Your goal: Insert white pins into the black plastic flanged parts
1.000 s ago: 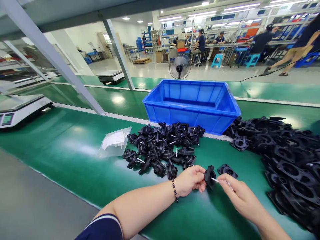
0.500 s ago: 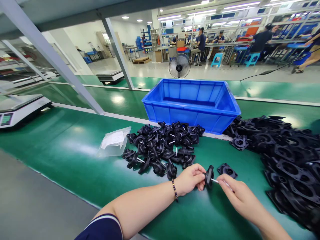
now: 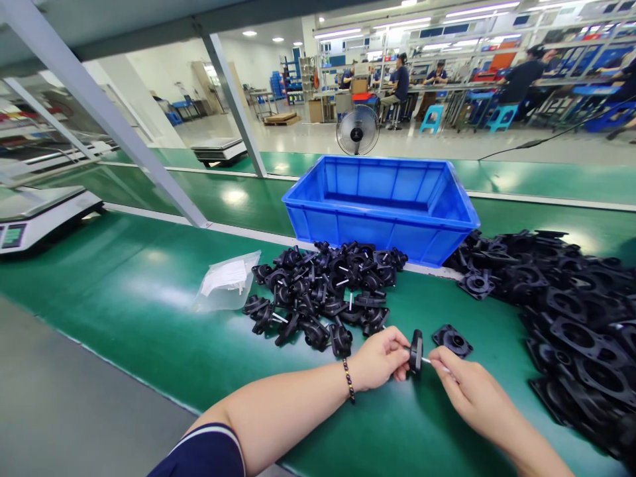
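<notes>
My left hand (image 3: pixel 380 359) pinches a small black plastic part (image 3: pixel 416 352) held on edge above the green belt. My right hand (image 3: pixel 464 387) grips a thin white pin (image 3: pixel 428 361) whose tip sits in the part's side. A single loose black part (image 3: pixel 452 340) lies flat just behind my hands. A heap of black parts with white pins (image 3: pixel 325 295) lies to the left behind them. A bigger heap of black parts (image 3: pixel 561 305) spreads on the right.
An open blue bin (image 3: pixel 382 232) stands behind the heaps. A clear bag of white pins (image 3: pixel 226 281) lies left of the pile. A weighing scale (image 3: pixel 34 215) sits far left, a fan (image 3: pixel 358 131) behind. People work at benches in the background.
My right hand has slid left toward the part, pushing the white pin further in. The part has turned more edge-on in my left fingers.
</notes>
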Available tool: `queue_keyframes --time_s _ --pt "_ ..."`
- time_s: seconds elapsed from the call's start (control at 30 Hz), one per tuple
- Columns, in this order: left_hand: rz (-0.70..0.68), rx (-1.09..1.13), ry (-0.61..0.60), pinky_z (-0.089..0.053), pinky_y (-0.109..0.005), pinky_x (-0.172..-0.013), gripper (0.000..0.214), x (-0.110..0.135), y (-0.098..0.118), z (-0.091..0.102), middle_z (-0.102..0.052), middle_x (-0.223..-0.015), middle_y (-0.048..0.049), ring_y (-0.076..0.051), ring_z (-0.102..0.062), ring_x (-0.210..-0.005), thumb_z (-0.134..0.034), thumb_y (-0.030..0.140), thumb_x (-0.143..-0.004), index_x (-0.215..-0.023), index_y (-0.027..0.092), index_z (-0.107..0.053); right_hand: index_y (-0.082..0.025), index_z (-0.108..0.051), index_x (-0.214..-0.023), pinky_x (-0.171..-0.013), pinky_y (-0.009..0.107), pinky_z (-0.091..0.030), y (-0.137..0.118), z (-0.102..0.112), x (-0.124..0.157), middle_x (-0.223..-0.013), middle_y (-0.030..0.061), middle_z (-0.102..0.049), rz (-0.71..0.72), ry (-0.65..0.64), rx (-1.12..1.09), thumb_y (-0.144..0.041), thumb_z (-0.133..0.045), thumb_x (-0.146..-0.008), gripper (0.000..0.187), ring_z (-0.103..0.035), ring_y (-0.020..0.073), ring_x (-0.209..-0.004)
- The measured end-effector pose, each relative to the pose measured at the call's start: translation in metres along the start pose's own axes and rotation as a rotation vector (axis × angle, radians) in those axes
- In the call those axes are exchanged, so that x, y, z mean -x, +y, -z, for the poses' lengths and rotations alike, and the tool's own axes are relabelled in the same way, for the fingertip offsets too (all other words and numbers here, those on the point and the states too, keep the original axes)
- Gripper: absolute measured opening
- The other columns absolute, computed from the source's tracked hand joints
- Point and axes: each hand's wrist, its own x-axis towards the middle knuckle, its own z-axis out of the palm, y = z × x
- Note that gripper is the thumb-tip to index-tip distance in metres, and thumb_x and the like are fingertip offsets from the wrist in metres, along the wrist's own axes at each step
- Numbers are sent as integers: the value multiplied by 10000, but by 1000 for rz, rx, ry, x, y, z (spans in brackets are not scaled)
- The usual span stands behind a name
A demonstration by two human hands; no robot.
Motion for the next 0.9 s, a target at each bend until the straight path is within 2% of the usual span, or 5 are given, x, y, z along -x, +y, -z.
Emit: queue_keyframes --time_s 0.13,0.33,0.53,0.67,0.9 --pt "-35 -74 40 -372 -180 -440 242 4 4 -3 -467 -602 32 -54 -445 -443 -523 287 -727 -860 129 -397 -184 -508 -827 -508 195 -293 0 4 1 -542 -11 -444 -14 22 -86 -435 -240 -893 373 -393 80 -478" --pt "-261 -484 66 -356 -184 -541 167 15 11 -2 -456 -662 8 -62 -422 -563 -496 215 -761 -892 112 -500 -210 -536 -1016 -588 184 -361 7 6 4 -753 -5 -586 -269 238 -235 -571 -352 -818 451 -452 77 -552" --pt "-551 -818 -95 -366 -188 -597 178 20 13 0 -461 -664 -5 -85 -427 -609 -496 220 -750 -887 126 -557 -147 -492 -767 -604 194 -331 7 7 -2 -667 16 -463 -199 -113 -270 -616 -265 -821 523 -407 92 -631" --pt "-636 -982 -172 -374 -201 -630 201 20 12 1 -493 -725 -29 -109 -456 -664 -456 248 -778 -912 137 -556 -123 -361 -674 -582 191 -286 7 4 -5 -666 9 -348 -183 -266 -311 -617 -268 -820 523 -317 78 -632" --pt "-659 -1016 -125 -367 -230 -625 216 22 15 -1 -526 -751 -49 -133 -474 -684 -448 247 -791 -922 133 -577 -125 -371 -749 -615 190 -290 12 5 -6 -716 4 -313 -134 -307 -499 -585 -295 -848 477 -285 74 -666"
